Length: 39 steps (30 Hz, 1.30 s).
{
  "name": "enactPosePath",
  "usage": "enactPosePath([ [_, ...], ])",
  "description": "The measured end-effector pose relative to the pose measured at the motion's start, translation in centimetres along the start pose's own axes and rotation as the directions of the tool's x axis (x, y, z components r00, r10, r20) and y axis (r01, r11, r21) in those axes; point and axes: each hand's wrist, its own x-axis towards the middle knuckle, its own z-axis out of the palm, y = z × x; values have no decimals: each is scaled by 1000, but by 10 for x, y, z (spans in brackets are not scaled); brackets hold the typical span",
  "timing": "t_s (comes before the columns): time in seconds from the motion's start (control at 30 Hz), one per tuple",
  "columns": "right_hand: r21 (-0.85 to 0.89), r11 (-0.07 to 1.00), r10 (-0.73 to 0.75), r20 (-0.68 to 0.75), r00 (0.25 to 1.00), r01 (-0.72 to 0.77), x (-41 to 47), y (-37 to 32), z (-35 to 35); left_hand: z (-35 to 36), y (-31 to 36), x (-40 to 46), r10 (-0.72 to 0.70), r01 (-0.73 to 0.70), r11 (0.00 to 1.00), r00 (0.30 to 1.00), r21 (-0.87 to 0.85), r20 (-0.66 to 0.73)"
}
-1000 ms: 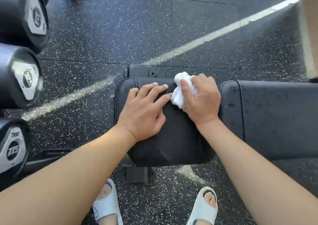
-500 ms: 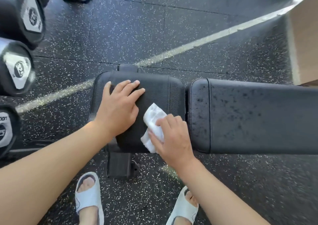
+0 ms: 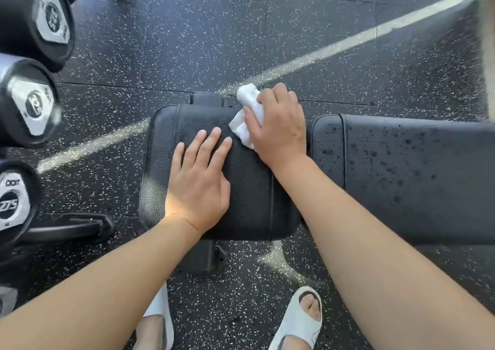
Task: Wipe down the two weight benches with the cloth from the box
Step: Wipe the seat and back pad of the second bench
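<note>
A black weight bench lies across the view below me, with a short seat pad (image 3: 160,167) at the left and a long back pad (image 3: 415,178) at the right, speckled with dark wet spots. My right hand (image 3: 278,130) is closed on a crumpled white cloth (image 3: 247,114) and presses it on the far right corner of the seat pad. My left hand (image 3: 199,183) lies flat on the seat pad, fingers spread, holding nothing. The box is only a tan edge (image 3: 488,41) at the far right.
Several black dumbbell ends (image 3: 32,106) on a rack line the left edge, with a rack foot (image 3: 69,226) low at the left. Speckled black rubber floor (image 3: 214,41) with a band of sunlight surrounds the bench. My feet in white slides (image 3: 297,320) stand near the bench base (image 3: 206,256).
My right hand has swept the cloth from the near side of the seat pad to its far right corner. My left hand stays flat on the seat pad.
</note>
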Motion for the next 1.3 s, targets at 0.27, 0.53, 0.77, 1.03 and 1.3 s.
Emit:
enactPosePath([
  [0.27, 210, 977, -37, -18, 999, 40, -118, 9, -15, 9, -6, 0, 16, -16, 1000, 999, 1, -35],
  [0.53, 165, 985, 62, -138, 989, -38, -36, 4, 4, 5, -3, 1, 9, -10, 1000, 999, -9, -31],
  [0.77, 281, 960, 51, -122, 991, -15, -32, 6, 1, 5, -2, 1, 11, -11, 1000, 1000, 9, -21],
  [1.03, 267, 961, -71, -30, 997, 76, -129, 13, -19, 4, -2, 1, 10, -10, 1000, 1000, 4, -18],
  [1.3, 232, 972, -8, -145, 989, 42, -37, 5, -2, 2, 0, 2, 7, -7, 1000, 1000, 14, -2],
])
